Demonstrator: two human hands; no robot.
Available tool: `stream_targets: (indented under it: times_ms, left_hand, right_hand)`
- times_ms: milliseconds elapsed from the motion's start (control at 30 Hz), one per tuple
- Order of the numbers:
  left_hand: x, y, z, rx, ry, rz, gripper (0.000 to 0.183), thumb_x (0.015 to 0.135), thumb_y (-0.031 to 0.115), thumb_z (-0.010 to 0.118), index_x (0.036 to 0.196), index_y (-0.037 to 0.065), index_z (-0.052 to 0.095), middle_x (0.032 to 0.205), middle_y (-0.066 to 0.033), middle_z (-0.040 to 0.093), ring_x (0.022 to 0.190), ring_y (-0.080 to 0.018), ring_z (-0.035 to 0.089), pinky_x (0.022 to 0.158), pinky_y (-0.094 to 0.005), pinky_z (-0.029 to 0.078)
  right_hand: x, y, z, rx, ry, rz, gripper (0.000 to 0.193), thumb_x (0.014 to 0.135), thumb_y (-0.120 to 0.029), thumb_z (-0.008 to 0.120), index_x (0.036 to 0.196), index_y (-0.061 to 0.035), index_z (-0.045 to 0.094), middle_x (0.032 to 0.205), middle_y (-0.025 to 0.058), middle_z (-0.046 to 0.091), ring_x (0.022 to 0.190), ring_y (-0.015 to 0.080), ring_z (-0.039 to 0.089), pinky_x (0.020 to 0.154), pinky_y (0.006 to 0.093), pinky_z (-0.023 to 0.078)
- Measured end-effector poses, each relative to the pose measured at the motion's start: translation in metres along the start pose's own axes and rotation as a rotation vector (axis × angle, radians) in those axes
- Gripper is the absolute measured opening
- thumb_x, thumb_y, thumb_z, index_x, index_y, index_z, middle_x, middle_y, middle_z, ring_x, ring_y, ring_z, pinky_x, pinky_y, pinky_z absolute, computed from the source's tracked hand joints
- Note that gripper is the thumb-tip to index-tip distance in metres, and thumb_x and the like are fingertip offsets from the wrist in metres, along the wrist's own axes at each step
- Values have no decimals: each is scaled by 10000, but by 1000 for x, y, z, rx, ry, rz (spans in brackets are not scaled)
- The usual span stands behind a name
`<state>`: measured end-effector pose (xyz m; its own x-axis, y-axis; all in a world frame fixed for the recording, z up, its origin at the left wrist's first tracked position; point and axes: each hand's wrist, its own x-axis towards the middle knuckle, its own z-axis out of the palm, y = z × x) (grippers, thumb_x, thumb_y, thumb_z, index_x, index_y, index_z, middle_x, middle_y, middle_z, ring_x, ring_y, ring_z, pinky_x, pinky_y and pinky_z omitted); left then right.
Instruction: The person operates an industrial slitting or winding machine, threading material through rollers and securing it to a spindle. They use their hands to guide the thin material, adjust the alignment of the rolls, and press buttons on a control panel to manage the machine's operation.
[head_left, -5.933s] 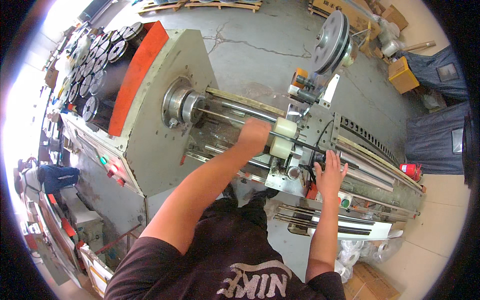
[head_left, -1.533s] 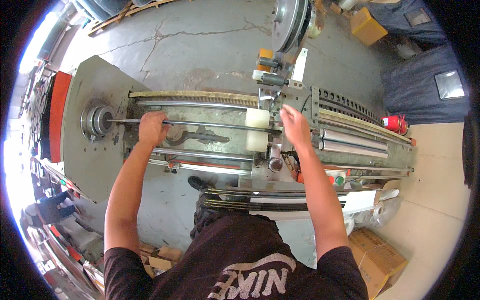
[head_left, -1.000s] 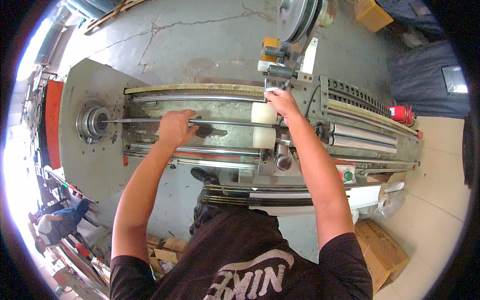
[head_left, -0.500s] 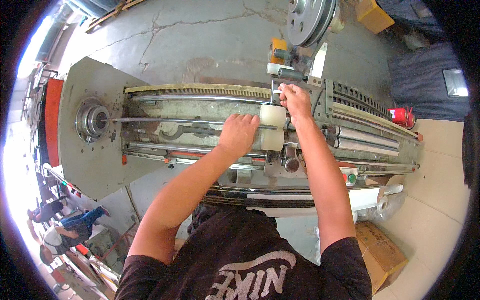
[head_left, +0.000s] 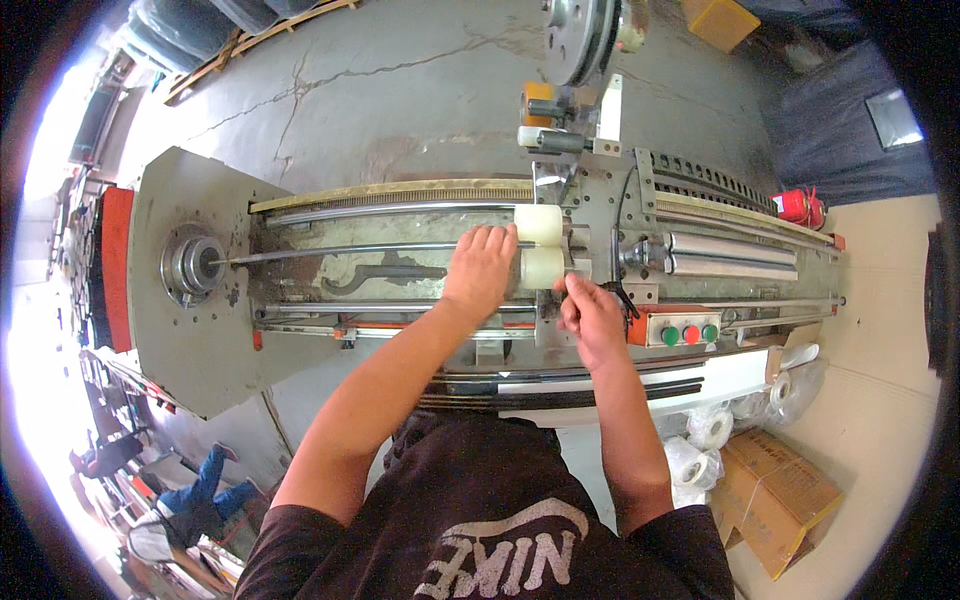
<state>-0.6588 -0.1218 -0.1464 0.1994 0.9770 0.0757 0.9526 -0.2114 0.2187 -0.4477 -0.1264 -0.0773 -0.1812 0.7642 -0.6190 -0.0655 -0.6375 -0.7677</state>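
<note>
Rod (head_left: 340,250): left of the white rollers (head_left: 540,224).
Left hand (head_left: 480,268): over rod beside rollers; cannot tell grip.
Right hand (head_left: 592,314): curled at rollers' lower right; cannot tell contents.
Rod work: seemingly steadying; next calls for steady support.

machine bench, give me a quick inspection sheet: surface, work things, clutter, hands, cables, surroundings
Surface: bed stained.
Work things: rod runs from chuck toward two white rollers.
Clutter: dark hook-shaped piece below the rod.
Hands: left hand over the rod, beside the rollers; right hand at the lower roller's right end; both grips unclear.
Cables: black cable by the carriage.
Surroundings: red extinguisher, cardboard box, cracked floor.
</note>
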Motion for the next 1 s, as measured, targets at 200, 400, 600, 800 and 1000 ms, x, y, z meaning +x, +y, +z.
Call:
stream_targets:
  times_ms: [200, 400, 600, 800, 1000]
  left_hand:
    - [0, 0, -1, 23, -27, -11, 735, 832, 203, 732, 1493, 16, 471, 1266, -104, 599, 1245, -282, 560, 1165, -438, 393]
    - [2, 0, -8, -27, -53, 12, 813, 783, 231, 809, 1489, 18, 467, 1307, -127, 593, 1257, -311, 556, 1164, -455, 398]
    - [4, 1, -11, -17, -83, -15, 819, 789, 209, 800, 1503, 13, 450, 1328, -131, 588, 1281, -319, 549, 1161, -458, 402]
    - [4, -1, -12, -47, -87, 6, 814, 799, 196, 805, 1502, 14, 437, 1383, -157, 566, 1319, -348, 531, 1163, -478, 395]
    - [5, -9, -10, -116, -27, 70, 759, 824, 211, 804, 1462, 5, 447, 1403, -208, 566, 1324, -384, 530, 1150, -510, 394]
  right_hand:
    - [-55, 45, -16, -175, 19, -3, 317, 1077, -307, 614, 1028, -34, 767, 674, -6, 622, 607, 85, 577, 579, 257, 464]
    - [-53, 125, -89, -493, 158, -176, 290, 1064, -282, 630, 1060, -20, 753, 739, 60, 719, 656, 110, 667, 632, 289, 536]
    - [-7, 109, -128, -982, 315, -699, 398, 915, -10, 637, 1311, -49, 643, 1149, 169, 751, 1084, 395, 707, 956, 473, 551]
    - [35, 99, -138, -1313, 84, -781, 644, 809, 80, 633, 1424, -108, 587, 1310, 174, 692, 1275, 391, 615, 1100, 501, 462]
    - [39, 99, -143, -1468, 52, -841, 394, 924, -78, 589, 1298, -151, 689, 1228, 91, 754, 1151, 279, 702, 994, 434, 520]
